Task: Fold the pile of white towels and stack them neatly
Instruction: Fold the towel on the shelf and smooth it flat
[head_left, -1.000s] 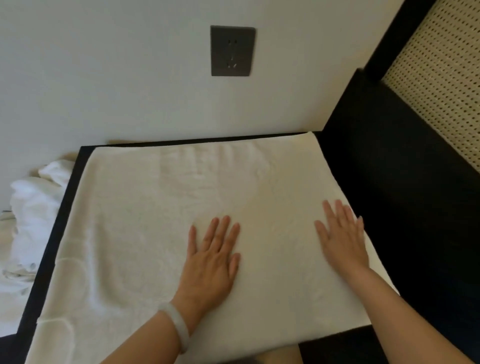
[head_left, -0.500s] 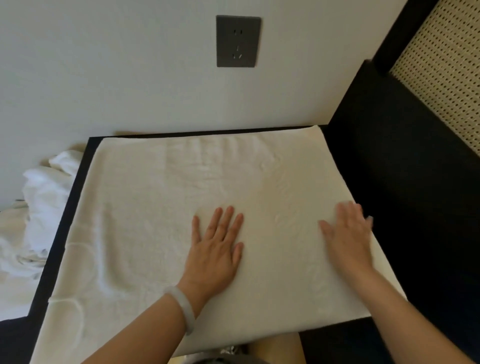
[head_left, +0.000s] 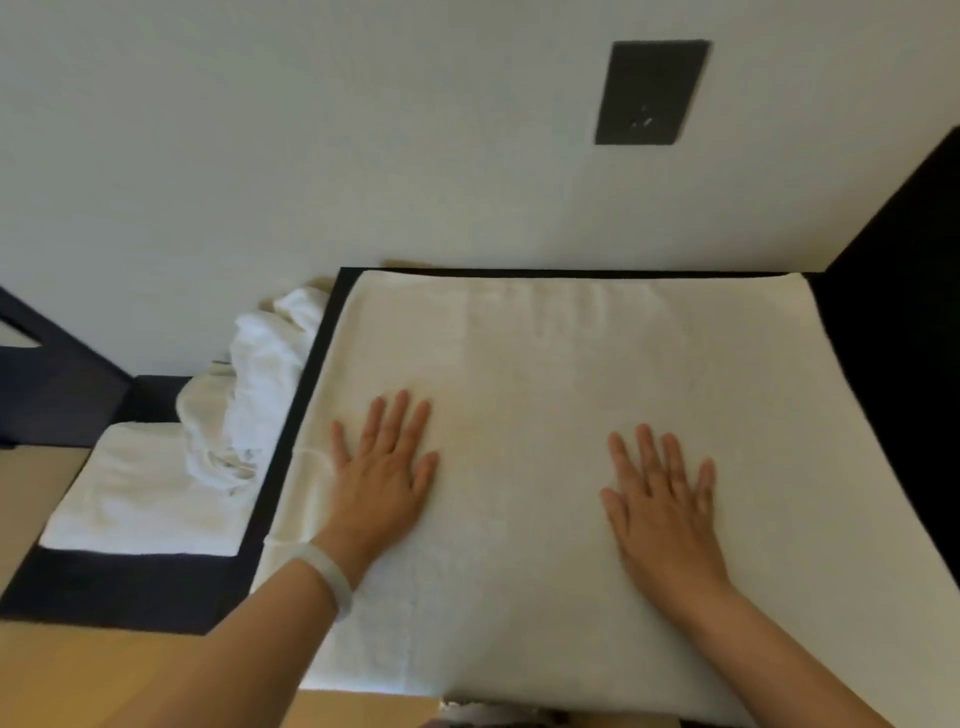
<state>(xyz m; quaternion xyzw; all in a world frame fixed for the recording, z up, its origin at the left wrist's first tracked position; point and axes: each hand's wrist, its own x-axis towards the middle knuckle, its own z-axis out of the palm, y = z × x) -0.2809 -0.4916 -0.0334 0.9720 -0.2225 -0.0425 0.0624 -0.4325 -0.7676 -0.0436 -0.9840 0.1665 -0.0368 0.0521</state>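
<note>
Towel work fills the single head view: a broad white terry towel (head_left: 545, 415) lies spread across the dark, black-edged surface (head_left: 311, 374) against the pale wall, covering nearly all of it. Your left hand (head_left: 382, 480), with a pale bangle (head_left: 330, 574) at the wrist, rests palm down with fingers splayed near the towel's left edge. Your right hand (head_left: 662, 493) rests the same way toward the right half. Neither is gripping anything; both lie flat and released on the cloth.

Left of the surface, on a lower dark ledge (head_left: 119, 587), sits a rumpled heap of white towels (head_left: 249, 395), partly lying on a flat, folded white towel (head_left: 135, 493). A dark grey wall socket (head_left: 652, 91) hangs above.

You look to be at the smoothing step, flattening this layer before a fold. Next, you would likely need to pinch one edge or two corners and carry them across to the opposite edge, keeping the sides aligned so the fold stays square.
</note>
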